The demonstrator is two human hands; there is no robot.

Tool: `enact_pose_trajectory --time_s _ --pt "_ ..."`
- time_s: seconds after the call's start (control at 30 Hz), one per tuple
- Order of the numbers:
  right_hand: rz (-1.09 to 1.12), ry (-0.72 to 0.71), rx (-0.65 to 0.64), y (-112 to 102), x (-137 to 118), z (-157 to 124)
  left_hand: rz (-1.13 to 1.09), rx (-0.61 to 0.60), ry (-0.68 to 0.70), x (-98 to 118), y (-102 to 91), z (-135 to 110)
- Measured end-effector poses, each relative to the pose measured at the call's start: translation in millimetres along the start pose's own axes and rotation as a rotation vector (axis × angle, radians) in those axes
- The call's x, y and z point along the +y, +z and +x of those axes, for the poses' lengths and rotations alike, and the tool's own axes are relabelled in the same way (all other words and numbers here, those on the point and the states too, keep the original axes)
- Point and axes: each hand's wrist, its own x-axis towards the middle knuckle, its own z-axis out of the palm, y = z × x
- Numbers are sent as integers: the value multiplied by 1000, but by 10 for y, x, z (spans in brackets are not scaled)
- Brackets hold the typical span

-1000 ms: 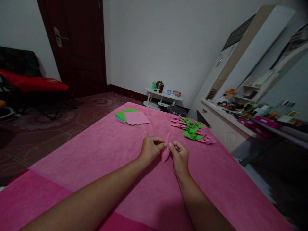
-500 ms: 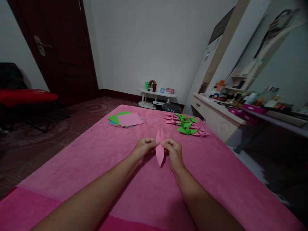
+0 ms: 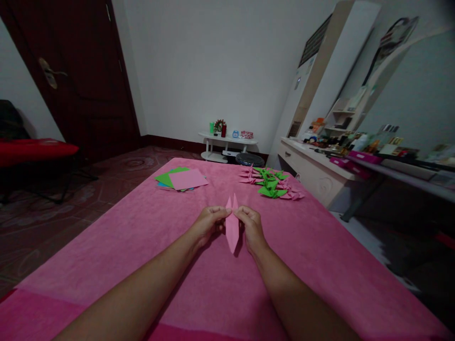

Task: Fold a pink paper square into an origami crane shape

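Note:
A narrow, diamond-shaped folded pink paper (image 3: 232, 227) stands on its lower tip over the pink bedspread (image 3: 149, 227). My left hand (image 3: 207, 224) pinches its left edge with closed fingers. My right hand (image 3: 250, 226) pinches its right edge the same way. The paper's two upper points rise between my thumbs. Both forearms reach in from the bottom of the view.
A stack of flat pink, green and blue sheets (image 3: 181, 179) lies at the far left of the bed. Several folded pink and green paper cranes (image 3: 272, 184) lie at the far right. A cluttered dresser (image 3: 320, 166), a small white stand (image 3: 227, 142) and a dark door (image 3: 74, 80) stand beyond.
The folded paper turned from tilted to upright between my hands. The camera swung right and dipped a little; my hands kept their pinch.

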Motion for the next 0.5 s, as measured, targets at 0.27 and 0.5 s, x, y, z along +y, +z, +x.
enact_pose_trajectory --time_s 0.27,0.5 --pt "-13 23 -73 34 -13 -19 26 52 128 10 -30 24" --pt "-87 3 -34 -15 31 6 109 48 98 2 -38 27"
